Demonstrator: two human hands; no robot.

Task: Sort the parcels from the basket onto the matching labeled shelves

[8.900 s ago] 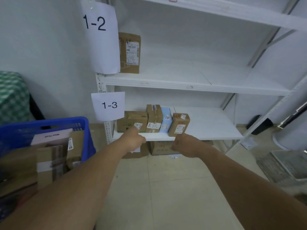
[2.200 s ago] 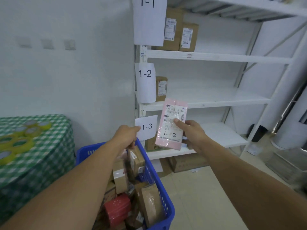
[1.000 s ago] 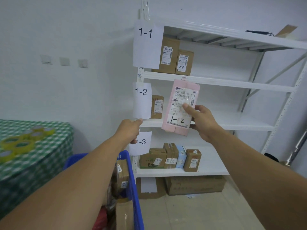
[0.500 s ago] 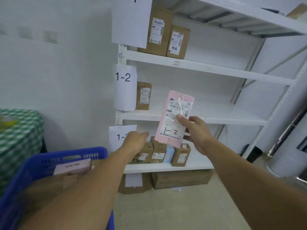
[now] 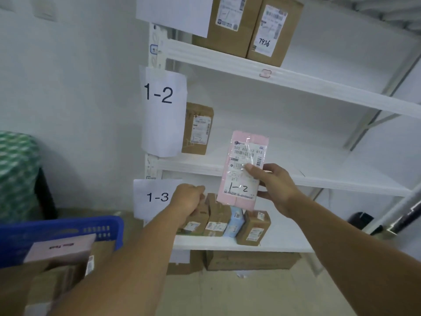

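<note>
Right ahead stands the white shelving rack [image 5: 296, 82], filling most of the wall. Low on the left is the blue basket [image 5: 61, 226], with brown cartons and a pale pink box [image 5: 61, 247] piled in it. Behind the basket there is a green checked cloth [image 5: 16, 174], too blurred to read further. Paper signs hang on the rack's left post: the 1-2 label [image 5: 163, 110] and, below it, the 1-3 label [image 5: 152, 197].

Two brown boxes [image 5: 230, 26] stand side by side on the top shelf. A single brown parcel [image 5: 197, 128] stands upright at the left end of the 1-2 shelf [image 5: 341, 182]. A row of small parcels [image 5: 218, 220] stands on the shelf below.

The pink parcel [image 5: 247, 144], with "1-2" written by hand on it, is held upright in the air, in front of the 1-2 shelf's edge. The right hand [image 5: 276, 190] has its grip clamped on it, thumb across the printed slip. The left hand [image 5: 188, 199] hangs before the lower row, its grip curled together with nothing showing in it.
</note>
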